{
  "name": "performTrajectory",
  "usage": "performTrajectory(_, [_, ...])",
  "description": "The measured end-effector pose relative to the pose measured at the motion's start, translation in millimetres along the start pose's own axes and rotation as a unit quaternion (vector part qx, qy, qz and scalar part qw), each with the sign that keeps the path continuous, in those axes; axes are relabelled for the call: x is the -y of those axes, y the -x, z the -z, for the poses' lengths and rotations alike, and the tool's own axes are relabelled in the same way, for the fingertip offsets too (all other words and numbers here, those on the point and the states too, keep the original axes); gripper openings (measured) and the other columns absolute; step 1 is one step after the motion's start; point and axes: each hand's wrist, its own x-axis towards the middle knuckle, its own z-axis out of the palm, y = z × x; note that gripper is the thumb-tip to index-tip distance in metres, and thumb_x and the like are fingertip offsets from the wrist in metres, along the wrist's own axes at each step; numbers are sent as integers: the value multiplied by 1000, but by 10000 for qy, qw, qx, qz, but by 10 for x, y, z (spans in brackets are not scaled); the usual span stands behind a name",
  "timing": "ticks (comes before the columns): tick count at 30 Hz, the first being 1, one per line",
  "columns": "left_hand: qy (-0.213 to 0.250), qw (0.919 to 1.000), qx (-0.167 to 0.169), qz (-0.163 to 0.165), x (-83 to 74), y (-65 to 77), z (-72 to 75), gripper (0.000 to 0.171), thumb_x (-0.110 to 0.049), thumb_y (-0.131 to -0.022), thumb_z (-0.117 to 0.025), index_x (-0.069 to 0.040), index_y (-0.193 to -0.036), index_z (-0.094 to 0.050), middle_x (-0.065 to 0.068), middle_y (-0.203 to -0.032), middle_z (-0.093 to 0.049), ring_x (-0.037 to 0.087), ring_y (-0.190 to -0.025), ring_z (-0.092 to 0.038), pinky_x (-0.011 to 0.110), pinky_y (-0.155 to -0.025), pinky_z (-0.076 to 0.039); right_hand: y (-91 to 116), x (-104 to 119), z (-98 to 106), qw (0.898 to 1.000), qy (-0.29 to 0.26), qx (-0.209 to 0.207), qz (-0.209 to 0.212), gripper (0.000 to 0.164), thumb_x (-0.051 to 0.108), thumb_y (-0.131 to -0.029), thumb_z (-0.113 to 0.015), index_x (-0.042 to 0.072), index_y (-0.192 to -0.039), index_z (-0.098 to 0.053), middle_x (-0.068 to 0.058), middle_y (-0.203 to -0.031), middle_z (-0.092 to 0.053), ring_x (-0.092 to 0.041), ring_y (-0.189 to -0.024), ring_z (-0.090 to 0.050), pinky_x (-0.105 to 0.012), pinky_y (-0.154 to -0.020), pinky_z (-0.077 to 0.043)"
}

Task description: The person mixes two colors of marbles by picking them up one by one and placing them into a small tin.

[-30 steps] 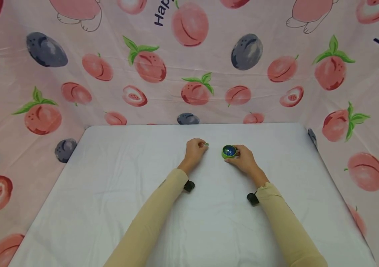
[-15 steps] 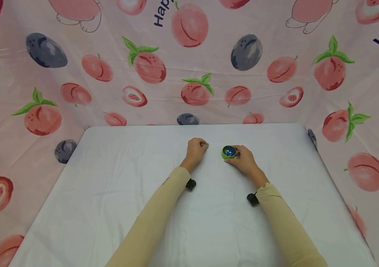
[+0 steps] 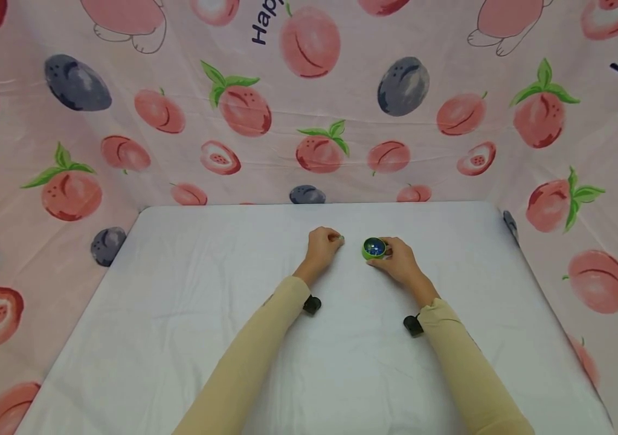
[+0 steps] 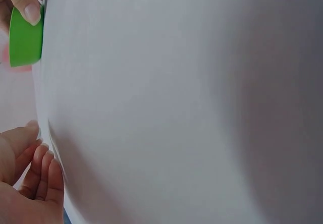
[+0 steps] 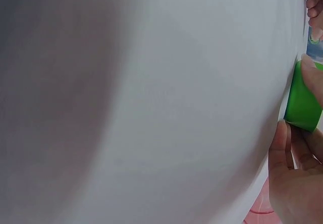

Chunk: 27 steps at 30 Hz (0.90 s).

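Observation:
In the head view, my right hand grips a small round green cup from its right side, thumb and fingers around the wall. Inside the cup it looks dark blue and shiny; what that is cannot be made out. The cup's bright green wall also shows in the right wrist view, standing on the white surface. Left of the cup and apart from it, my left hand pinches a tiny greenish, glassy piece between thumb and fingertips. Those fingers mostly hide it, so its kind is unclear.
A white cloth covers the table under both hands. Pink fruit-printed fabric rises along the back and both sides. A small black camera sits at the left wrist and another black camera at the right.
My left hand has shifted slightly right, toward the cup, and the greenish piece shows less between its fingers. My right hand and the cup have stayed in place.

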Motion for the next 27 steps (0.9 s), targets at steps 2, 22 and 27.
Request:
performTrajectory(2, [42,10000,-18,-47,-9,16,-8,16,-4,-96,-76,7,-107,-79,18,-97,-73,24,-88,-62,32,-79,-52,1,3,0,10000,11,-11,15,64,11,-92,-83,-12,-143,-54,-30,-129,-60,-41,-115,-58,-52,-100,-50])
performTrajectory(22, [239,9992,68,-315,-138,143,-40,18,-7,-96,-77,5,-109,-80,15,-93,-73,18,-84,-60,24,-73,-48,0,0,-6,10000,31,-24,-17,63,11,-93,-82,-12,-144,-53,-31,-131,-60,-42,-117,-59,-53,-102,-51])
performTrajectory(27, [249,9988,91,-404,-184,162,-52,18,-8,-96,-78,5,-108,-80,15,-93,-73,18,-83,-60,23,-72,-47,2,-10,-12,10000,48,-42,8,64,11,-92,-82,-12,-144,-53,-31,-131,-60,-42,-116,-59,-53,-101,-50])
